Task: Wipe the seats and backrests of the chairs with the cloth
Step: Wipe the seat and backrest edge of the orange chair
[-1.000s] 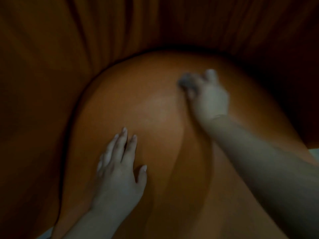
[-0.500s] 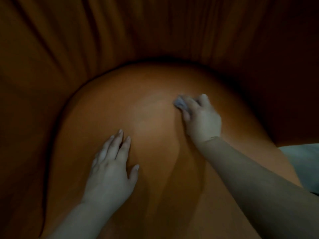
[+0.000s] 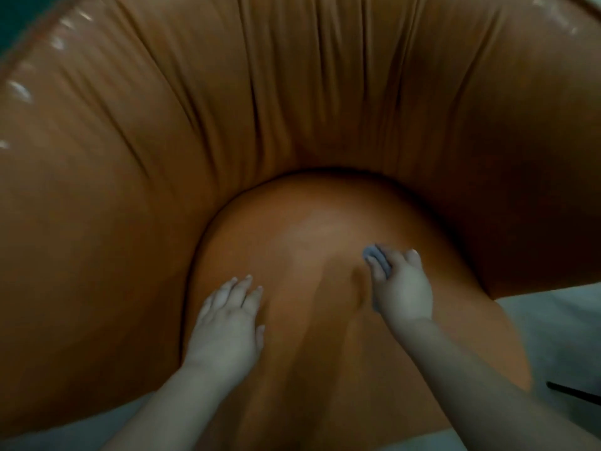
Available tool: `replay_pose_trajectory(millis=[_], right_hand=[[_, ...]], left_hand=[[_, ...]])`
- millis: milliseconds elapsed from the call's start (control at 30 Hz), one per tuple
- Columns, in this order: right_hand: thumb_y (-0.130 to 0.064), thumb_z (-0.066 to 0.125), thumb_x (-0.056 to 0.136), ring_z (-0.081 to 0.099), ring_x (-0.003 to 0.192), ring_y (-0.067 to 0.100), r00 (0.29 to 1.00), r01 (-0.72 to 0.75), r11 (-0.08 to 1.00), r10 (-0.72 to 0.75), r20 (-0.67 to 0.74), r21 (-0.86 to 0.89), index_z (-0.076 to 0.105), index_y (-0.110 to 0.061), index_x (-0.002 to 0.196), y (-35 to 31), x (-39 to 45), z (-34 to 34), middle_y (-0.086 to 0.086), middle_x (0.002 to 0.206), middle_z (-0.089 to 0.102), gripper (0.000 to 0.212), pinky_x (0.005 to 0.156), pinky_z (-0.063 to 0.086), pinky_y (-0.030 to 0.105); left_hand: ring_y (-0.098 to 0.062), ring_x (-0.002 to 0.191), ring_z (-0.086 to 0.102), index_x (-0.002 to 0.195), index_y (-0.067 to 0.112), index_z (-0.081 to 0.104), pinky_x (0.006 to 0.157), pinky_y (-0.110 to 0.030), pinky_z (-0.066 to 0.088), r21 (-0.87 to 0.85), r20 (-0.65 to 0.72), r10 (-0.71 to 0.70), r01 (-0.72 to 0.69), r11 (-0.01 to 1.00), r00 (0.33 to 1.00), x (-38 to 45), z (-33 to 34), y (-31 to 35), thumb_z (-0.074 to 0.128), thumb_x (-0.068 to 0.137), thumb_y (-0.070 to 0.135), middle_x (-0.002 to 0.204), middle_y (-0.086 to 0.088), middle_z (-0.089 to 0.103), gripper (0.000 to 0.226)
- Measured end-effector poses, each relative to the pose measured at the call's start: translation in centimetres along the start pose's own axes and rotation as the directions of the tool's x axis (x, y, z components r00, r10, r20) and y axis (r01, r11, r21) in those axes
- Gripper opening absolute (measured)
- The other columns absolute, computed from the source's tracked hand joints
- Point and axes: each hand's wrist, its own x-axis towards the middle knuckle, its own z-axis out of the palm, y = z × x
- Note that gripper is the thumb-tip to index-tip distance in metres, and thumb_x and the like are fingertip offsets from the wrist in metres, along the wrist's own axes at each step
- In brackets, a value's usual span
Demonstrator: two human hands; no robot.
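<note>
Left hand (image 3: 227, 323) flat, fingers straight, on orange seat (image 3: 302, 242). Right hand (image 3: 403, 288) grips grey cloth (image 3: 377, 258), pressing it on seat. Pleated backrest (image 3: 292, 92) behind.

No text, label, brand, number or sign can be read anywhere in the frame.
</note>
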Motion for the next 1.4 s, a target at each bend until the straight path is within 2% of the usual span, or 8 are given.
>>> replay_pose_trajectory(millis=[133, 233, 367, 600, 833, 1100, 1200, 1400], right_hand=[[-0.045, 0.049, 0.095, 0.056, 0.073, 0.021, 0.992, 0.097, 0.994, -0.100, 0.081, 0.043, 0.051, -0.035, 0.131, -4.9, -4.5, -1.7, -0.001, 0.118, 0.043, 0.037, 0.061, 0.047, 0.032], [-0.045, 0.050, 0.095, 0.050, 0.067, 0.016, 0.985, 0.132, 0.990, -0.136, 0.104, 0.050, 0.051, -0.035, 0.132, -8.1, -7.3, -2.7, -0.007, 0.105, 0.039, 0.038, 0.057, 0.043, 0.029], [-0.045, 0.051, 0.096, 0.046, 0.065, 0.014, 0.992, 0.107, 0.994, -0.108, 0.067, 0.017, 0.051, -0.034, 0.133, -10.9, -10.8, -3.7, -0.009, 0.099, 0.034, 0.039, 0.056, 0.042, 0.026], [-0.044, 0.050, 0.095, 0.048, 0.068, 0.016, 0.992, -0.103, 0.992, 0.108, -0.065, 0.070, 0.052, -0.031, 0.133, -16.5, -16.5, -4.8, -0.003, 0.105, 0.041, 0.039, 0.059, 0.041, 0.029], [-0.042, 0.054, 0.094, 0.048, 0.070, 0.016, 0.941, -0.236, 0.956, 0.269, -0.204, 0.175, 0.055, -0.031, 0.130, -21.4, -22.5, -6.8, -0.004, 0.101, 0.040, 0.038, 0.061, 0.038, 0.027], [-0.042, 0.055, 0.094, 0.051, 0.071, 0.017, 0.943, -0.213, 0.959, 0.252, -0.217, 0.188, 0.055, -0.032, 0.130, -22.6, -26.2, -7.0, -0.006, 0.099, 0.039, 0.038, 0.059, 0.041, 0.029], [-0.043, 0.053, 0.094, 0.047, 0.066, 0.012, 0.947, -0.208, 0.960, 0.246, -0.207, 0.189, 0.053, -0.035, 0.131, -23.1, -26.5, -6.1, -0.007, 0.098, 0.038, 0.038, 0.053, 0.034, 0.024], [-0.044, 0.056, 0.092, 0.048, 0.068, 0.011, 0.904, -0.251, 0.939, 0.314, -0.289, 0.236, 0.057, -0.034, 0.127, -26.2, -26.8, -5.2, -0.008, 0.092, 0.040, 0.037, 0.051, 0.032, 0.017]], left_hand=[[-0.017, 0.148, 0.016, 0.155, 0.027, 0.019, 0.121, -0.036, 0.011, 0.008, -0.083, 0.021, -0.020, 1.000, 0.996, -3.7, -4.4, -1.3, 0.044, 0.098, 0.039, 0.161, 0.006, 0.022, 0.063], [-0.016, 0.148, 0.014, 0.155, 0.026, 0.018, 0.120, -0.034, 0.002, 0.034, -0.115, 0.064, -0.061, 0.998, 0.991, -6.4, -6.8, -2.1, 0.041, 0.099, 0.037, 0.160, 0.006, 0.024, 0.062], [-0.021, 0.150, 0.007, 0.156, 0.021, 0.009, 0.120, -0.040, -0.003, 0.185, 0.029, 0.168, -0.170, 0.968, 0.985, -8.7, -8.7, -4.0, 0.035, 0.102, 0.031, 0.162, 0.000, 0.018, 0.061], [-0.033, 0.150, 0.000, 0.155, 0.010, -0.002, 0.118, -0.049, -0.008, 0.494, 0.297, 0.531, -0.604, 0.626, 0.793, -12.5, -11.8, -7.8, 0.028, 0.103, 0.025, 0.163, -0.015, 0.005, 0.062], [-0.029, 0.150, 0.004, 0.156, 0.013, 0.003, 0.119, -0.045, -0.006, 0.513, 0.205, 0.635, -0.634, 0.578, 0.745, -13.0, -17.8, -11.5, 0.026, 0.103, 0.026, 0.163, -0.010, 0.011, 0.059], [-0.021, 0.150, 0.011, 0.156, 0.022, 0.014, 0.120, -0.040, -0.002, 0.460, 0.066, 0.647, -0.598, 0.656, 0.760, -11.7, -22.5, -15.4, 0.037, 0.100, 0.045, 0.162, 0.000, 0.020, 0.064], [-0.019, 0.149, 0.012, 0.156, 0.025, 0.015, 0.120, -0.038, 0.001, 0.474, 0.070, 0.655, -0.603, 0.642, 0.752, -11.2, -23.8, -18.2, 0.039, 0.098, 0.050, 0.162, 0.003, 0.020, 0.067], [-0.018, 0.150, 0.010, 0.155, 0.027, 0.017, 0.120, -0.040, -0.001, 0.524, 0.143, 0.741, -0.685, 0.505, 0.656, -7.9, -26.5, -22.0, 0.033, 0.097, 0.056, 0.163, 0.004, 0.017, 0.067]])
